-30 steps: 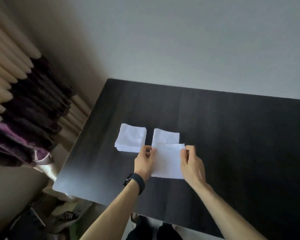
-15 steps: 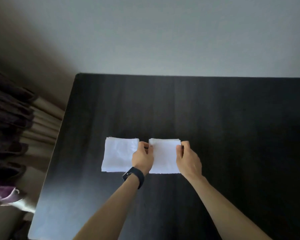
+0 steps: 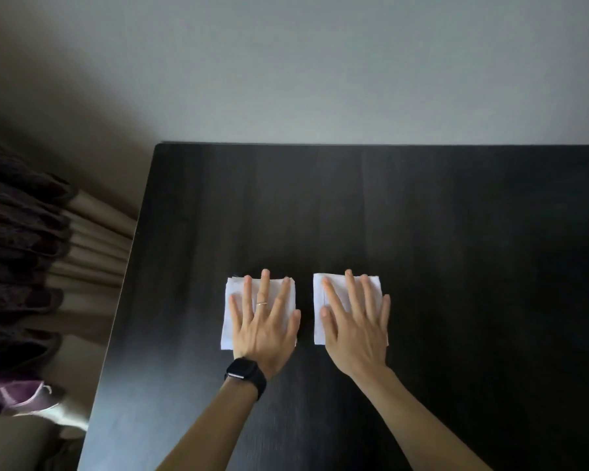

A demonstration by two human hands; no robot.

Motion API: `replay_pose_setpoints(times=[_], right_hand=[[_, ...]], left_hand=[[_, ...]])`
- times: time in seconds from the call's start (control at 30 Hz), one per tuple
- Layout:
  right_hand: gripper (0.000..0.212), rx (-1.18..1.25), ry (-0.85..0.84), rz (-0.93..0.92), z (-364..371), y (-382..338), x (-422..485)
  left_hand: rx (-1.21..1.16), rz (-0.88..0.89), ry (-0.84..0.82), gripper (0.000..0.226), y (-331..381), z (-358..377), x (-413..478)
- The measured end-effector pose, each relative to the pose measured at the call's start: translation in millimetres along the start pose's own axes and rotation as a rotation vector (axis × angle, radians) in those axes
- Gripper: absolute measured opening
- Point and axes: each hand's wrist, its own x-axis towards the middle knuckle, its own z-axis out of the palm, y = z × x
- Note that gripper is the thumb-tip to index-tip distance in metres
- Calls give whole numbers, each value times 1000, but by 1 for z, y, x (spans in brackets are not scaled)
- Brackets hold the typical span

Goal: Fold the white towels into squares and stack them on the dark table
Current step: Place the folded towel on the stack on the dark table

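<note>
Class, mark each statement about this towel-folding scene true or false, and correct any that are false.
1. The left hand lies flat on the left towel. True.
2. The right hand pinches a towel corner in the air. False: it presses flat on the right towel.
3. The two towels touch. False: a strip of dark table shows between them.
4. A black watch sits on the left wrist. True.
5. Curtains hang right of the table. False: the curtains hang on its left.
</note>
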Motion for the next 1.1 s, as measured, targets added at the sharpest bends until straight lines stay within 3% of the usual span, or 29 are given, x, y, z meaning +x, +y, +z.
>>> replay_pose_setpoints(times=[0.17, 0.43, 0.57, 0.63, 0.7, 0.87, 1.1], right_hand=[[57, -44, -38, -7, 13, 3, 6], [56, 6, -47, 3, 3, 0, 2], [62, 178, 99, 290, -15, 4, -6], [70, 340, 93, 489, -21, 6, -5], [76, 519, 29, 634, -24, 4, -2], [74, 597, -94, 652, -23, 0, -1], [76, 610, -81, 631, -17, -8, -4]], left_hand=[[27, -21, -80, 68, -4, 11, 6], [-68, -16, -22, 63, -6, -4, 0], [-282, -193, 176, 58, -22, -29, -15], [-533, -432, 119, 61, -36, -30, -15], [-774, -583, -44, 64, -51, -27, -13], [-763, -496, -121, 52, -56, -28, -16], [-736, -495, -160, 55, -44, -20, -7]])
